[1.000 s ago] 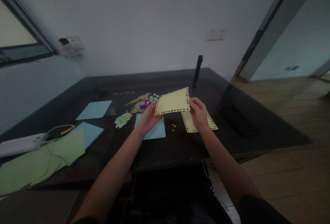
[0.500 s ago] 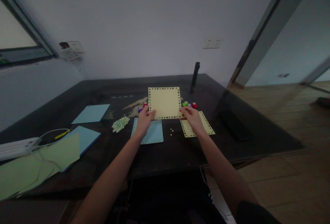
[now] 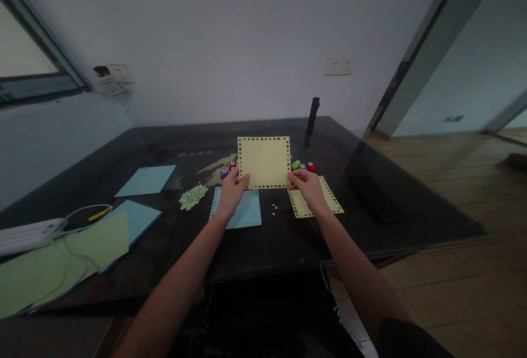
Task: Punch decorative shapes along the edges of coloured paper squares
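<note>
A square yellow sheet [image 3: 264, 161] with small holes punched along its edges is held up above the dark table. My left hand [image 3: 233, 190] grips its lower left corner, thumb in front. At the lower right corner, my right hand [image 3: 307, 186] pinches it. Below my left hand lies a blue punched sheet [image 3: 247, 211], partly covered. Another yellow punched sheet [image 3: 329, 199] rests under my right hand. Small round punches in red, purple and green stand behind each hand, one group [image 3: 233, 167] on the left, partly hidden, and a green one [image 3: 295, 165] on the right.
A heap of paper bits [image 3: 193, 197] lies left of centre. Blue sheets [image 3: 146, 180], green sheets [image 3: 61, 264] and a white power strip [image 3: 28, 237] are at the left. A black upright object [image 3: 312, 122] stands behind; a dark flat object [image 3: 375, 199] lies right.
The held yellow sheet has shifted very slightly up and to the right and faces the camera a little more squarely. Both hands keep their hold.
</note>
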`<state>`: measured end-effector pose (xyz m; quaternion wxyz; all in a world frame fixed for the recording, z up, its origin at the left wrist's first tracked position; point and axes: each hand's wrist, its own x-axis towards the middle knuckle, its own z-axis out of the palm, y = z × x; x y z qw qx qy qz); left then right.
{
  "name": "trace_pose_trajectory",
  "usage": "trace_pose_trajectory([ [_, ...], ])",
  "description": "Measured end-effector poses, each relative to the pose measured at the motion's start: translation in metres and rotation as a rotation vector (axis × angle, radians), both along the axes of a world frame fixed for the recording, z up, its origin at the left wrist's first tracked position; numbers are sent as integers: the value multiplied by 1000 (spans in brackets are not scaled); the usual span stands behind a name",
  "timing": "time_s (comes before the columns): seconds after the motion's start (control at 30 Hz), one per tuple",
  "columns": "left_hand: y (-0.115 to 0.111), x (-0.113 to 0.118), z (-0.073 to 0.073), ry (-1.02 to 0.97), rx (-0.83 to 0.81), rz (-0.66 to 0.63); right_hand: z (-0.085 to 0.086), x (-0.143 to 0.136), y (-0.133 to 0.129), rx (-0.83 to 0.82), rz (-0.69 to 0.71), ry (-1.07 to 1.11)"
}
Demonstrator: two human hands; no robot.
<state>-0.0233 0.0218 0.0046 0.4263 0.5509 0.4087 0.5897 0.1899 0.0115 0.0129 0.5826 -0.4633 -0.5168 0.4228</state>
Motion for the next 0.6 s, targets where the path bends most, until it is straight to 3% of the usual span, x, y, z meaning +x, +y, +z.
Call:
trace_pose_trajectory([
  [0.43,-2,0,2,56,10,9,-4,1,3,2,-20,-36],
  [0.6,-4,1,1,122,-65,-104,-7,5,5,45,-73,-41],
])
